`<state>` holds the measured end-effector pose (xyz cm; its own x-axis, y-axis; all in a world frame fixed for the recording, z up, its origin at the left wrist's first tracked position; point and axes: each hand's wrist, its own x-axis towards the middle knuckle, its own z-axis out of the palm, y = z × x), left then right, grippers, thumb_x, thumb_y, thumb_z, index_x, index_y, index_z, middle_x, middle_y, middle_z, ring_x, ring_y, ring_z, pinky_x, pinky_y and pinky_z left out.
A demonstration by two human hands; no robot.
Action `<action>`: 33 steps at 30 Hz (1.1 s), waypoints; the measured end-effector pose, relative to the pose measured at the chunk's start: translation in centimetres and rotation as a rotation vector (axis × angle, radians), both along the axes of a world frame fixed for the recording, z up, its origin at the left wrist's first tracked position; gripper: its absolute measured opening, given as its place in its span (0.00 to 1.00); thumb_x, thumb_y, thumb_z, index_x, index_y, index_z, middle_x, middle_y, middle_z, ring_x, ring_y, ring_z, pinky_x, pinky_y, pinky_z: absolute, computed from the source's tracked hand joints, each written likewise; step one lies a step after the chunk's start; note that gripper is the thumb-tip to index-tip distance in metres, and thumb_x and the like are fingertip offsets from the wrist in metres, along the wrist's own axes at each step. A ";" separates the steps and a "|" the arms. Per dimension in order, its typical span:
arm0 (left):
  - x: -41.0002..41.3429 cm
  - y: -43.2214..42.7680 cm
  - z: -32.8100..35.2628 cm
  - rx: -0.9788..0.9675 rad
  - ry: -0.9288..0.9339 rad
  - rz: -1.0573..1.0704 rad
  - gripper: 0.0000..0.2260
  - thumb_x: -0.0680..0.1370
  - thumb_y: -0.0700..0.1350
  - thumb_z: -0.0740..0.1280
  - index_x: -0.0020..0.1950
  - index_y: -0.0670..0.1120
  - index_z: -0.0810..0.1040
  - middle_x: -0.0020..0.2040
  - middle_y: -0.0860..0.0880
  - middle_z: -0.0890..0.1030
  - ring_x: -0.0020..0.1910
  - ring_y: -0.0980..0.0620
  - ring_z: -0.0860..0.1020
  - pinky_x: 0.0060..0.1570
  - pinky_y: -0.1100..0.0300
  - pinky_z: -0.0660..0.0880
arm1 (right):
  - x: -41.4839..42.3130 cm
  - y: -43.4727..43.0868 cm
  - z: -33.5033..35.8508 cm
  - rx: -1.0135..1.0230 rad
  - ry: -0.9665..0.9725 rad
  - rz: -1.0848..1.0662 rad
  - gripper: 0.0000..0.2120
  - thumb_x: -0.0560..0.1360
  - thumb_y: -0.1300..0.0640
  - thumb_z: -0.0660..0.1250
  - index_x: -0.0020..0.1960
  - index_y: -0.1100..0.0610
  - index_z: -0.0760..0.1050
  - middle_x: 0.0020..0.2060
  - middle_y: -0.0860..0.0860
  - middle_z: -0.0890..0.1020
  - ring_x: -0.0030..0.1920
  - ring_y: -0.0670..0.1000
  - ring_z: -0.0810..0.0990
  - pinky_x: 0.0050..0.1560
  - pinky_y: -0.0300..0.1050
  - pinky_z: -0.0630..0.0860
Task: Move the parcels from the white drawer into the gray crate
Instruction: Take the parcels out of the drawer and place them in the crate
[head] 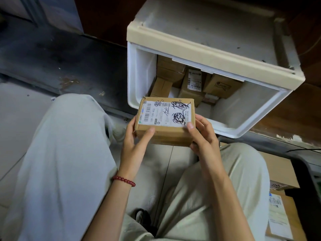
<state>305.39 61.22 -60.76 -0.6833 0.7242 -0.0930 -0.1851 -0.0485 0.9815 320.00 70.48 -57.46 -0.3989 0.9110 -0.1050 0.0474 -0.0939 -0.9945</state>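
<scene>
Head view, nearest first: pale trousers [60,162] on two bent knees, spread wide over light floor tiles [156,171]. Between the knees, both forearms reaching forward and up, a red bead bracelet [124,180] round the left wrist. At the lower right edge, beside the right knee, the gray crate [305,173], only a stretch of dark rim showing, with labelled cardboard parcels [281,214] lying flat just below that rim. Further out, left hand [137,141] and right hand [201,136] clasping one brown parcel [163,136] from opposite sides, held clear of the floor, label face up and tilted toward the camera. Left thumb pressed on the near face just under the top edge, fingers wrapped round the left side, mostly hidden. Right thumb tip on the near right corner of the white label [165,113], fingers curled round the right side. Black scribbles over parts of that label. Just behind the held parcel, the white drawer [243,131] standing open, its near left corner overlapped by the parcel. Inside, toward the back, several more brown boxes [192,84] packed close together, partly under the cream cabinet top [208,32].
</scene>
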 end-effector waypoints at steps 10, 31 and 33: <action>-0.1 -0.4 0.1 -0.090 0.125 0.015 0.24 0.69 0.61 0.69 0.64 0.64 0.71 0.62 0.59 0.78 0.62 0.60 0.76 0.62 0.55 0.73 | 0.0 0.0 -0.3 -0.021 -0.197 -0.114 0.17 0.76 0.41 0.65 0.63 0.41 0.77 0.51 0.33 0.81 0.49 0.32 0.77 0.50 0.41 0.76; -0.2 -0.9 -1.3 -0.215 0.304 0.036 0.30 0.67 0.47 0.78 0.65 0.53 0.66 0.62 0.52 0.75 0.60 0.57 0.77 0.58 0.55 0.77 | -0.8 -0.1 -2.6 -0.079 -0.482 -0.051 0.19 0.74 0.40 0.67 0.56 0.54 0.74 0.50 0.49 0.80 0.45 0.45 0.80 0.51 0.53 0.81; -0.3 -0.9 -1.3 -0.210 0.332 0.030 0.32 0.68 0.48 0.77 0.69 0.55 0.67 0.64 0.52 0.73 0.60 0.60 0.75 0.60 0.54 0.76 | -0.4 -0.1 -2.6 -0.002 -0.474 -0.050 0.15 0.75 0.44 0.68 0.55 0.53 0.74 0.50 0.47 0.81 0.46 0.47 0.81 0.54 0.56 0.80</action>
<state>305.10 60.30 -62.10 -0.7220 0.6919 -0.0073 0.1429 0.1594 0.9768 319.59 70.33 -60.05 -0.2621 0.9276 -0.2662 0.4912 -0.1092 -0.8642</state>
